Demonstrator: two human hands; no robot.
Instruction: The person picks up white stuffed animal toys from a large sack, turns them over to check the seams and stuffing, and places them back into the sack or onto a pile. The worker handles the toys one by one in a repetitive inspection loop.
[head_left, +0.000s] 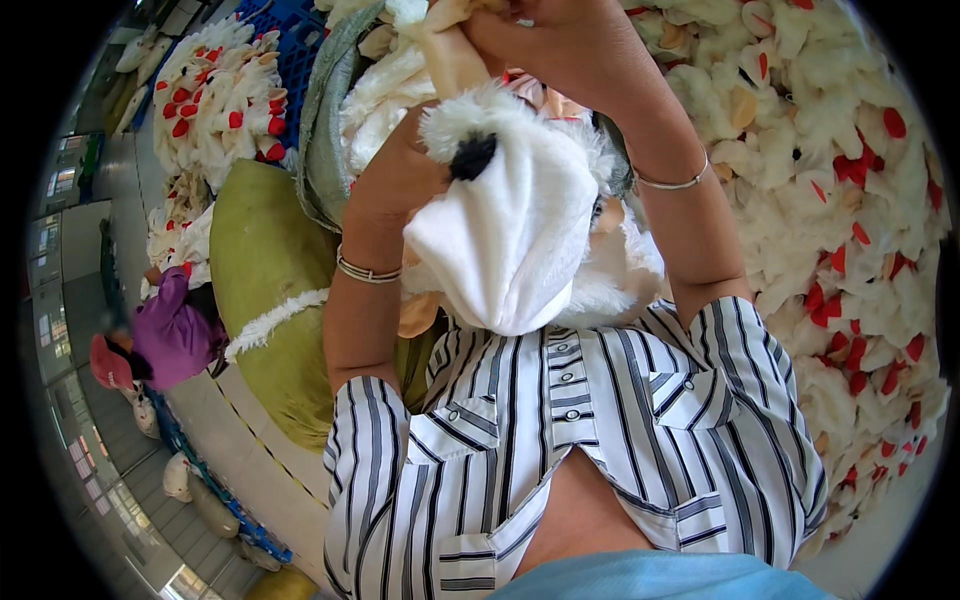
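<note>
In front of my chest hangs a limp white plush toy skin (pixel 510 240) with a smooth white panel, shaggy white edging and a black patch. My left hand (pixel 400 170) is closed on its left side, the fingertips hidden behind the fur. At the upper edge of the picture, my right hand (pixel 550 45) pinches a pale beige part (pixel 450 60) above the white fur. Under both hands, an open grey-green woven sack (pixel 325 120) holds more white and beige plush pieces.
A big heap of white plush pieces with red bits (pixel 850 250) spreads along the right. On the left are a full olive-green sack (pixel 270 300), a blue crate (pixel 295 50) with another plush pile (pixel 215 100) beside it, and a person in purple (pixel 175 330).
</note>
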